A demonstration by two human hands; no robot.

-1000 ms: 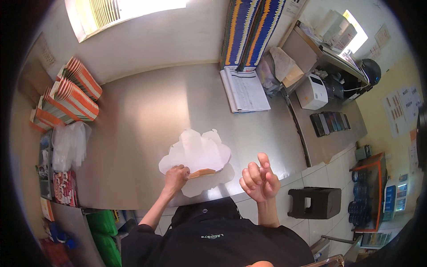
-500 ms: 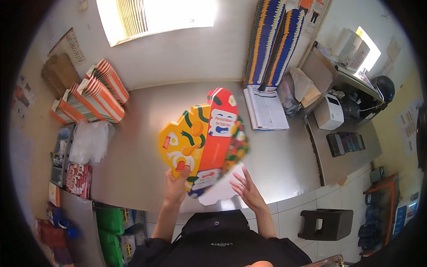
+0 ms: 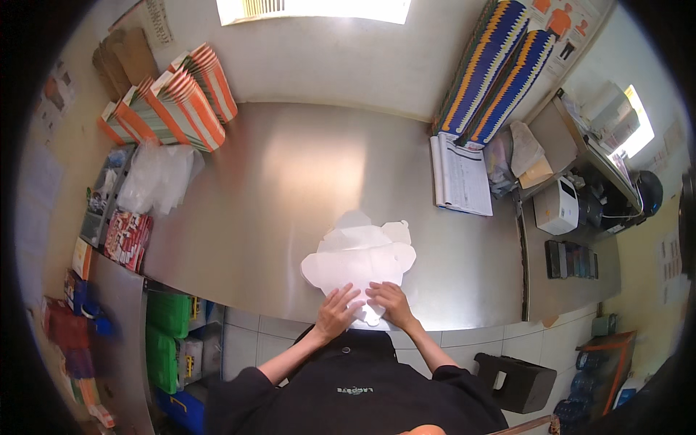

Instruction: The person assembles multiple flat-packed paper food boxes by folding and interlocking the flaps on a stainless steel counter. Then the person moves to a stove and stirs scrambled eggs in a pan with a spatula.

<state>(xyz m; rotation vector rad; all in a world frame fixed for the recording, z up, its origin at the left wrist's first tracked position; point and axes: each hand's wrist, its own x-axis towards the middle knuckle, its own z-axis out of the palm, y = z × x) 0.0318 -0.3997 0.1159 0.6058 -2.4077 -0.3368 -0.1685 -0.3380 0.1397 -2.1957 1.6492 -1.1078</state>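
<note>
White card, plain side up, is lying flat on the steel tabletop [image 3: 290, 181]: an unfolded carton blank [image 3: 360, 261] with rounded flaps, sitting near the tabletop's front edge, right in front of the person. Both hands are pressing on its near end. The left hand [image 3: 338, 310] is resting palm-down at about 7 o'clock of the blank, its fingers [image 3: 349, 294] spread moderately and laid flat, gripping nothing. The right hand [image 3: 391, 303] is lying just beside it at about 5 o'clock, fingers likewise flat and slightly spread on the card. Judging by this, the palms are pinning the sheet so it stays flat and does not slide on the smooth metal.

The blank's long axis is running roughly from 6 to 12 o'clock, away from the person, with its narrow tab toward the body and its broader scalloped flaps pointing to the far wall; side flaps are reaching out toward 9 and 3 o'clock.

Farther out, at 10 o'clock, stacks of orange-striped flat cartons [image 3: 174, 94] are leaning in a fan, with clear plastic bags [image 3: 156, 174] just beside them. At 1 o'clock, tall blue-and-yellow zigzag packs [image 3: 493, 65] are standing against the wall, and an open notebook [image 3: 460, 174] is lying near them. A white small printer [image 3: 557, 206] is sitting at 3 o'clock on a side counter.
</note>
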